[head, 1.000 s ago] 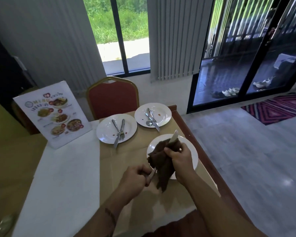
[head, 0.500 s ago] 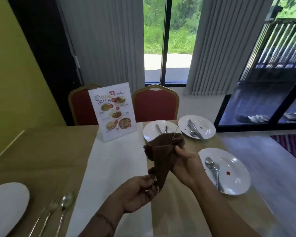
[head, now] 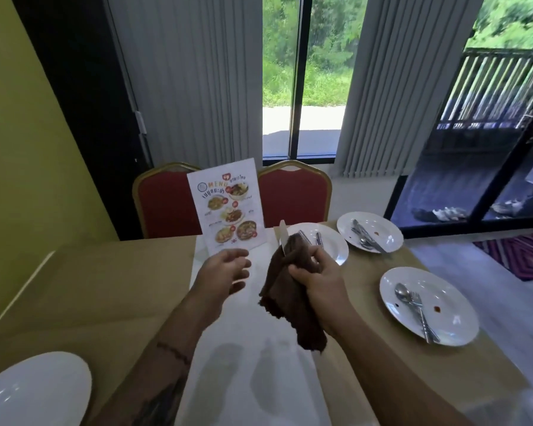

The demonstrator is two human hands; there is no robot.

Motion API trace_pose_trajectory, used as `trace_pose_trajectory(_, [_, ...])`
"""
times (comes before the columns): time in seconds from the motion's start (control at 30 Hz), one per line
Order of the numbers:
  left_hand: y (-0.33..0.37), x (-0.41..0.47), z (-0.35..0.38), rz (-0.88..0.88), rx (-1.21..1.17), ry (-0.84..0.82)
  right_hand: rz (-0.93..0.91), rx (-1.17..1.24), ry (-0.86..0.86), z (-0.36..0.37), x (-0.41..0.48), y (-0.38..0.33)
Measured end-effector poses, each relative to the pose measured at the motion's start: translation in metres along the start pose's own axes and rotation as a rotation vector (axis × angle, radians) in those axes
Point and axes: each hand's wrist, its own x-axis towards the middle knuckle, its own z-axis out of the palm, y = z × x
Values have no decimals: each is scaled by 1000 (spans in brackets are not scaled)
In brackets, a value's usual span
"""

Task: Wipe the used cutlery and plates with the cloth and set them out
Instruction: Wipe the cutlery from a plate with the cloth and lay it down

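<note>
- Knife [head: 282, 233]: centre frame, in the air above the table [head: 105, 287]. Blade tip pokes up out of the cloth [head: 290, 299]; handle is buried in the folds.
- R hand [head: 317, 278]: fingers curled round cloth + knife, gripping both. Cloth tail hangs loose below the fist.
- L hand [head: 225, 269]: just left of the cloth, not touching it, fingers loose and spread, holding nothing.
- Step, my read: knife wipe is at or near its end. Can't tell if the blade is clean.
- Next, prob: L hand takes the knife and it goes down toward the lower-left side. That calls for finding the handle inside the cloth and taking it by the handle, not the blade.
- To do yet:
  - near plate [head: 456, 324], right of frame, w/ spoon [head: 402, 292], fork [head: 419, 305] and sauce spots.
  - mid plate [head: 333, 244], right behind the cloth, cutlery partly hidden.
  - far plate [head: 385, 232], upper right of it, w/ cutlery + a spot.
- Left plate [head: 34, 392], bottom-left corner, nothing on the part in view. Looks like the set-out side.
- Edges: the table's right edge runs just beside the near plate, w/ floor beyond, and the far plate sits near the far corner. Keep the cloth tail off the dirty plates.
- Menu [head: 228, 207] stands just behind the L hand. It looks light, so a knock could tip it.
- Room: runner [head: 228, 379] and the tan top toward lower left give the widest path. Only the left plate shows there.
</note>
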Motion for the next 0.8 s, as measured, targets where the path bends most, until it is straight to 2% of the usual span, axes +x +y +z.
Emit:
trace_pose_trajectory(0.1, [34,2,13,195,187,-103,-66,-165,-68,8,-7,3])
trace_pose_trajectory(0.2, [44,4,19,239,313,-93,-96,-236,-108,12,-12,12])
trace_pose_trajectory(0.3, [43,13,18,149,271,-76,-122,-310,-145,6,-13,18])
trace_pose_trajectory(0.4, [40,21,12,114,144,17,-112,-467,-191,-8,-10,31])
trace_pose_trajectory(0.47, [36,23,9,157,122,98,-20,-538,-171,-21,-10,45])
trace_pose_trajectory(0.53, [34,25,8,228,124,162,111,-512,-65,-34,-7,60])
trace_pose_trajectory(0.6, [34,26,9,304,129,206,286,-365,46,-43,0,69])
trace_pose_trajectory(0.67, [30,26,12,408,197,211,510,-21,94,-46,7,70])
trace_pose_trajectory(0.73, [21,19,19,526,324,175,700,337,52,-42,11,62])
trace_pose_trajectory(0.8, [8,12,26,639,426,67,730,558,-12,-31,13,49])
